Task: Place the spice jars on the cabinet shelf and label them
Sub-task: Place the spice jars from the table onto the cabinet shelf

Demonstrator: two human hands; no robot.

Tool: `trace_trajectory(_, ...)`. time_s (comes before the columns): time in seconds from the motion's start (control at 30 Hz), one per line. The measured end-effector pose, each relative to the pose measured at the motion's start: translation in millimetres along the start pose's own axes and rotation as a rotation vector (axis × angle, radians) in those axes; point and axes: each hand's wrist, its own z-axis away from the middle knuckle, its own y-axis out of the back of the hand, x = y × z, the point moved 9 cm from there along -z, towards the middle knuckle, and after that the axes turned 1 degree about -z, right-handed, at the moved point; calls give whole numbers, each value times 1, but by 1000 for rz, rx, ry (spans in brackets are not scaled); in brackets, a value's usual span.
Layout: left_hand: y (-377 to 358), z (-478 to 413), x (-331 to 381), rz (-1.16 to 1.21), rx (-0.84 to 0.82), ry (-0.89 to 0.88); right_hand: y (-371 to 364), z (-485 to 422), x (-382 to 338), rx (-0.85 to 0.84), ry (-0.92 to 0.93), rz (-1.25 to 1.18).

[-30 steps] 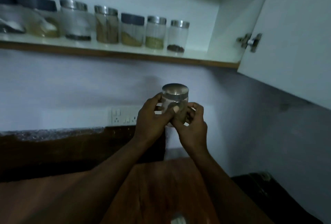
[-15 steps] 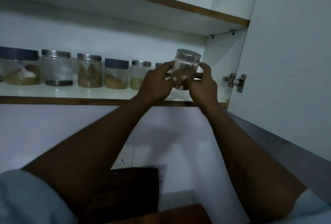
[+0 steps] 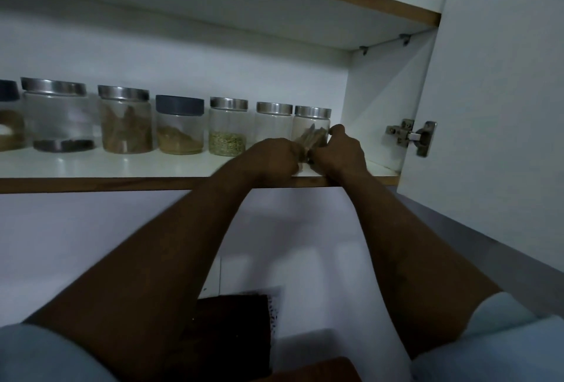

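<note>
The end jar [image 3: 312, 128] is being held on the shelf [image 3: 122, 168] by both hands [image 3: 276, 152] [image 3: 340, 152] closed round its base — just right of the neighbouring jar [image 3: 273, 120], which risks being knocked as the fingers are being withdrawn.

White shelf [image 3: 122, 165], brown edge; silver lids; one dark blue lid [image 3: 179, 104]; green seeds [image 3: 227, 143].
</note>
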Motion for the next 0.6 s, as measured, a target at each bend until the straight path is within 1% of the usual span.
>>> trace_trajectory(0.07,-7,0,4,-132,-47,-19,-2,-6,0,-20,-23,38)
trace_trajectory(0.17,-17,1,9,-257,-104,-66,-6,-12,3,-18,-44,71)
trace_trajectory(0.27,-20,-2,11,-285,-146,-99,-9,-16,7,-6,-66,106)
trace_trajectory(0.4,-24,-7,14,-352,-176,-106,-15,-20,11,-52,-83,134)
trace_trajectory(0.5,-26,-10,15,-430,-183,-136,-17,-21,13,-74,-92,150)
trace_trajectory(0.6,-26,-13,15,-426,-177,-143,-19,-22,13,-86,-89,177)
